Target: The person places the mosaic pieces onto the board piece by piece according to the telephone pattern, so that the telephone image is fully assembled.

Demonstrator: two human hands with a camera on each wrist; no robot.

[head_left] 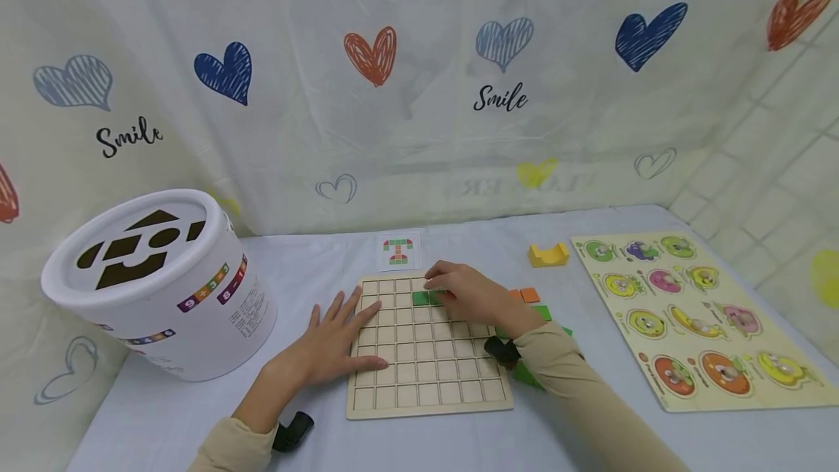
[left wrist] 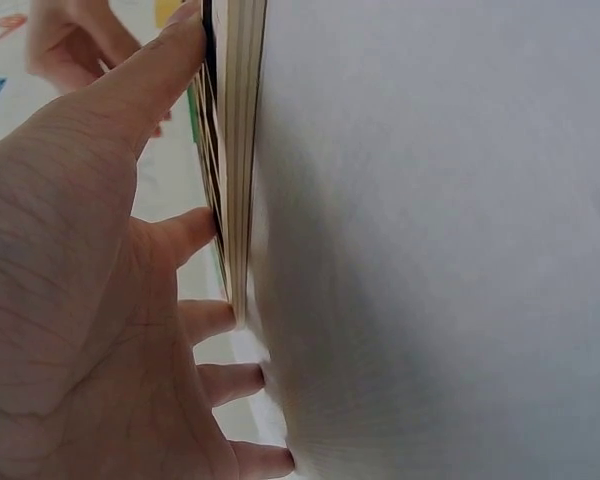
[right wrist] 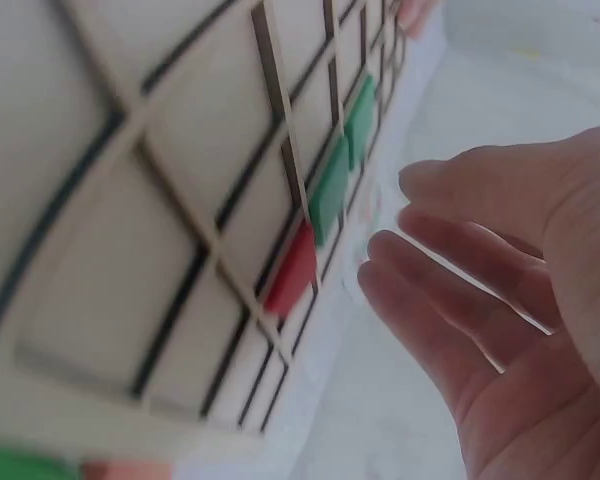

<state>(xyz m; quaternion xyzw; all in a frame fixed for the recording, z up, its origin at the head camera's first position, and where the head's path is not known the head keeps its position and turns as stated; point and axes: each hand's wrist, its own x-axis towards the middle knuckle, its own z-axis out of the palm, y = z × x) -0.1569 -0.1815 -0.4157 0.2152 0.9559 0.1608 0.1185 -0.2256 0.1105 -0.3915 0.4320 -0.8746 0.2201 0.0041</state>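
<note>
A wooden grid board [head_left: 429, 411] lies flat on the white cloth. My left hand [head_left: 326, 350] rests spread along its left edge, thumb on the grid. Over the upper part of the board is my right hand [head_left: 477, 299], and in the right wrist view its thumb and bent fingers stand apart with nothing between them. Two green tiles [head_left: 422, 299] sit side by side in cells near the top. Beside them a red tile [right wrist: 292, 272] shows in the right wrist view, hidden by the hand in the head view. Behind the board lies a pattern card [head_left: 398, 251].
Loose orange tiles [head_left: 529, 295] and green tiles [head_left: 526, 376] lie right of the board, partly under the right forearm. A yellow notched block [head_left: 549, 256] sits farther back. A fruit puzzle board [head_left: 704, 344] lies at right; a white bucket [head_left: 242, 312] with a shape-cut lid stands at left.
</note>
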